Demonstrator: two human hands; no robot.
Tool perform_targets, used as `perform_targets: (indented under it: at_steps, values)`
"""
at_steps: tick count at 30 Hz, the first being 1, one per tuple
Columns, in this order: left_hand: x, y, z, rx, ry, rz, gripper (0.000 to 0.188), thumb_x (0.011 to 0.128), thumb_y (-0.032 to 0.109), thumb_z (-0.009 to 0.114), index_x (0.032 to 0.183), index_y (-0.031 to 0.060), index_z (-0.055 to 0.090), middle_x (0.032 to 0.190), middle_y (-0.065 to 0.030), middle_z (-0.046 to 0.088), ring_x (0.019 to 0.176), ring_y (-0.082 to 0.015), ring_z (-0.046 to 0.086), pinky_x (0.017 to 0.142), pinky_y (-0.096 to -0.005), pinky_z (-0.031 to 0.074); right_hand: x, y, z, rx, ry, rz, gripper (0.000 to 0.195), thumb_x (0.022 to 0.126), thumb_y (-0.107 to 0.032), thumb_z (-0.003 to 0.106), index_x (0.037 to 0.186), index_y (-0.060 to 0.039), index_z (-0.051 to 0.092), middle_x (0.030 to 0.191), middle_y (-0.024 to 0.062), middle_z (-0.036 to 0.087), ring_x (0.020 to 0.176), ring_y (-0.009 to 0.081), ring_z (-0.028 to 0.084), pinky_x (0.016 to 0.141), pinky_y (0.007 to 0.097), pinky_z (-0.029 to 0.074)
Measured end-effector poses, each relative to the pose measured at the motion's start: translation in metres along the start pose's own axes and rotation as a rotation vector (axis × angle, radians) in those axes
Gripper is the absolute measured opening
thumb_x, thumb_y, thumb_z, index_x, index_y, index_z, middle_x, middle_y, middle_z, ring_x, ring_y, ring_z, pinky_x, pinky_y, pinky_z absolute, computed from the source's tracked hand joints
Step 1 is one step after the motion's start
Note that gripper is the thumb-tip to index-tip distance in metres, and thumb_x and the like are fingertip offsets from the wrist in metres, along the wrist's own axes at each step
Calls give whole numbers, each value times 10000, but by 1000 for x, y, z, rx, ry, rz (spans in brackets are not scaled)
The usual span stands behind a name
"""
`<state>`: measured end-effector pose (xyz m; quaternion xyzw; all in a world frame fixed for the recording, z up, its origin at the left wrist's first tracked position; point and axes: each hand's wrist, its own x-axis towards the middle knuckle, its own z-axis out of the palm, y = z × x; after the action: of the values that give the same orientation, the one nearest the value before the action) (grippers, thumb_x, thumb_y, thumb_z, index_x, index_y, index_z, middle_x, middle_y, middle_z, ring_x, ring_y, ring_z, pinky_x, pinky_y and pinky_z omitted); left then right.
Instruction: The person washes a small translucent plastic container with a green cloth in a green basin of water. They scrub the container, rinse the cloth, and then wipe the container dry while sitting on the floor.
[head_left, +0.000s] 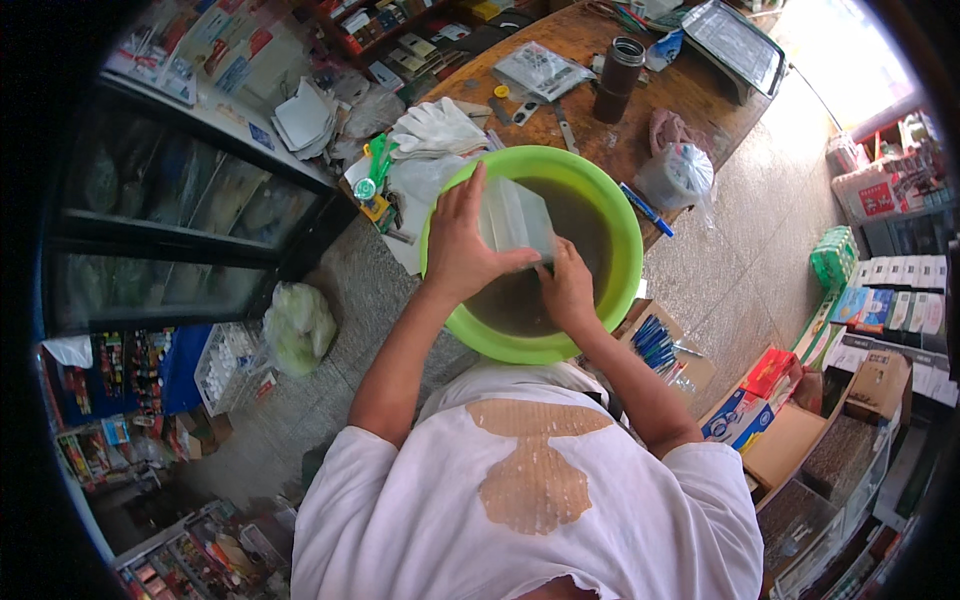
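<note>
A round lime-green plastic basin (628, 259) with murky brownish water (517, 304) in it stands in front of me, partly over the edge of a wooden table. Above the water I hold a translucent plastic container (517, 217), tilted. My left hand (469, 240) clasps its left side, with the thumb across its near edge and the fingers spread up its side. At the near right corner my right hand (568, 289) grips it; some of those fingertips are hidden behind the container.
Around the basin on the wooden table (690, 90) lie white gloves (439, 127), a dark bottle (619, 79), a blue marker (646, 210) and a bagged tub (675, 176). A box of pens (656, 345) is at the right; a glass-fronted cabinet (172, 225) is at the left.
</note>
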<state>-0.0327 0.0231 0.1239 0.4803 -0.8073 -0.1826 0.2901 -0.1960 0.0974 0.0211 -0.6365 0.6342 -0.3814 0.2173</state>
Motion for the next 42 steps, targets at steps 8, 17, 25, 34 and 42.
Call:
perform_targets:
  at_steps: [8, 17, 25, 34, 42]
  values:
    - [-5, 14, 0, 186, 21, 104, 1277, 507, 388, 911, 1515, 48, 205, 1377, -163, 430, 1301, -349, 380, 1088, -482, 275, 2, 13, -10, -288, -185, 150, 582, 807, -100, 673, 1352, -77, 468, 1092, 220, 607, 941, 404, 634, 823, 457, 521]
    - [-10, 6, 6, 288, 13, 100, 1250, 516, 339, 911, 1516, 66, 213, 1390, -150, 416, 1323, -324, 360, 1093, -481, 252, 9, 52, -17, -200, -292, 102, 379, 802, -117, 664, 1179, -111, 623, 1032, 196, 659, 928, 387, 654, 813, 474, 510]
    - [-15, 0, 17, 277, -55, 76, 1195, 560, 328, 880, 1521, 77, 215, 1390, -136, 424, 1333, -312, 364, 1086, -484, 263, 27, -26, -57, 637, -83, 159, 441, 812, -105, 696, 1239, -83, 585, 1148, 177, 642, 1048, 332, 632, 861, 364, 500]
    - [-8, 14, 7, 213, -127, 279, 1104, 604, 245, 847, 1518, 106, 242, 1451, -145, 382, 1362, -325, 348, 1098, -469, 275, 31, -42, -34, 126, 166, 163, 453, 740, -122, 720, 1150, -45, 542, 908, 206, 660, 813, 376, 656, 732, 426, 504]
    - [-15, -27, -2, -416, -306, 40, 1351, 514, 126, 902, 1550, 102, 34, 1474, -170, 347, 1377, -350, 331, 1153, -441, 269, 33, -26, -42, 328, 107, 172, 388, 757, -94, 682, 1131, -48, 587, 846, 161, 646, 749, 279, 638, 714, 379, 495]
